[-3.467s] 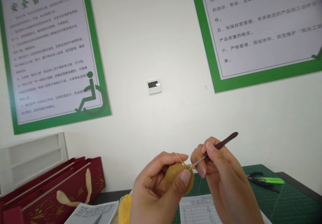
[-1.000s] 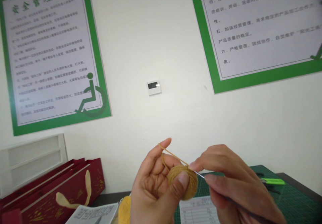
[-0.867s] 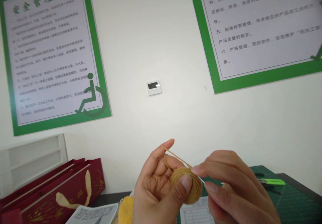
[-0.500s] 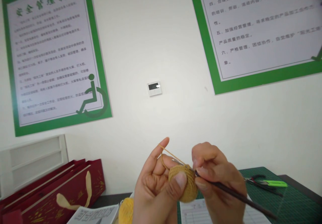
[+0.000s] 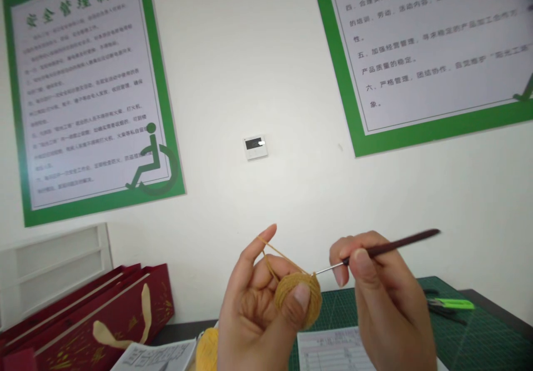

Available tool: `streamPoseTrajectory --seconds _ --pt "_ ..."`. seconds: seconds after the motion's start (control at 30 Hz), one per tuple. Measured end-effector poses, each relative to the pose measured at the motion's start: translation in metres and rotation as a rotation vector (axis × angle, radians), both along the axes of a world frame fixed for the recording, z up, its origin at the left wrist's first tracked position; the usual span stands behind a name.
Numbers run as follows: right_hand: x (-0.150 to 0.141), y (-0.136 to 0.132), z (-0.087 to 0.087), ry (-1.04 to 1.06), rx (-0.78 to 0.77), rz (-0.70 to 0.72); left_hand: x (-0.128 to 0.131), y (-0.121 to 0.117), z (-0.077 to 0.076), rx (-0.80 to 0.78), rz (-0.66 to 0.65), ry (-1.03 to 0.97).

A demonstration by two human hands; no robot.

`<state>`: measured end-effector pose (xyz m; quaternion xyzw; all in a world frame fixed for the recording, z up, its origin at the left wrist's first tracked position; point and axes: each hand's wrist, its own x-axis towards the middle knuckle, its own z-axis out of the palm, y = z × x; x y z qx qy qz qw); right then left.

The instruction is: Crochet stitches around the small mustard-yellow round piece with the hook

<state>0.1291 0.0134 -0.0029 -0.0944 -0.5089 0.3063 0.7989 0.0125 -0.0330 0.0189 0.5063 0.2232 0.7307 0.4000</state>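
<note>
Rounded mustard-yellow yarn piece (image 5: 291,284), lower centre of the frame, pinched by your left hand (image 5: 258,310); your right hand (image 5: 383,293) grips the slim, dark-handled metal hook (image 5: 395,245) (meeting the piece's edge). Should the thin mustard yarn strand (image 5: 283,254) slacken, the hook could slip free.

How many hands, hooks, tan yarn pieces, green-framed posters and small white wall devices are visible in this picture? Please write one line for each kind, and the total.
Left hand and right hand: 2
Hook: 1
Tan yarn piece: 1
Left poster and right poster: 2
Small white wall device: 1
Total: 7
</note>
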Motion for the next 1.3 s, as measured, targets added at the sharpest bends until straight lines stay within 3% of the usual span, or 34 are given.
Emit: streamPoseTrajectory --seconds 0.1,0.17,0.27,0.43,0.5,0.57,0.6,0.67,0.73,0.77,0.8,0.83,0.97,1.03,1.13,1.3 --pt "-0.002 0.002 0.005 -0.005 -0.218 0.428 -0.004 0.002 -0.001 0.003 -0.047 -0.009" --pt "-0.004 0.003 0.007 -0.012 -0.299 0.603 -0.005 0.004 -0.002 0.015 -0.059 0.01" --pt "-0.008 0.004 0.006 0.007 -0.341 0.67 -0.003 0.006 -0.002 0.024 -0.081 0.031" --pt "-0.015 0.005 0.002 0.008 -0.232 0.691 0.0 0.005 0.0 0.057 -0.099 -0.021" --pt "-0.016 0.006 0.001 0.007 -0.171 0.626 0.001 0.004 0.001 0.055 -0.083 -0.015" --pt "-0.015 0.007 0.0 -0.002 -0.033 0.438 0.002 0.003 0.0 0.05 -0.049 -0.008" --pt "-0.013 0.009 -0.001 -0.029 0.087 0.28 0.002 0.003 -0.001 0.052 -0.035 -0.009" --pt "-0.006 0.012 -0.003 -0.12 0.4 -0.163 0.002 0.004 -0.003 0.05 -0.046 -0.012" --pt "0.0 0.016 -0.006 -0.223 0.673 -0.645 0.002 0.004 -0.004 0.013 -0.125 -0.019" --pt "0.002 0.018 -0.007 -0.214 0.744 -0.791 0.002 0.005 -0.005 -0.026 -0.189 -0.029" --pt "0.002 0.019 -0.008 -0.178 0.782 -0.828 0.001 0.005 -0.005 -0.078 -0.262 -0.047" --pt "0.001 0.019 -0.009 -0.125 0.783 -0.771 0.0 0.004 -0.004 -0.134 -0.333 -0.07" --pt "-0.015 0.014 -0.008 0.044 0.523 -0.178 -0.006 0.002 0.002 -0.238 -0.505 -0.119" --pt "-0.021 0.01 -0.007 0.084 0.427 -0.066 -0.008 0.001 0.004 -0.226 -0.495 -0.11" --pt "-0.017 0.007 -0.003 0.008 0.49 -0.166 -0.01 0.001 0.003 -0.192 -0.428 -0.073" --pt "0.003 0.009 -0.003 -0.256 0.754 -0.851 -0.004 0.002 -0.004 -0.077 -0.26 -0.017"
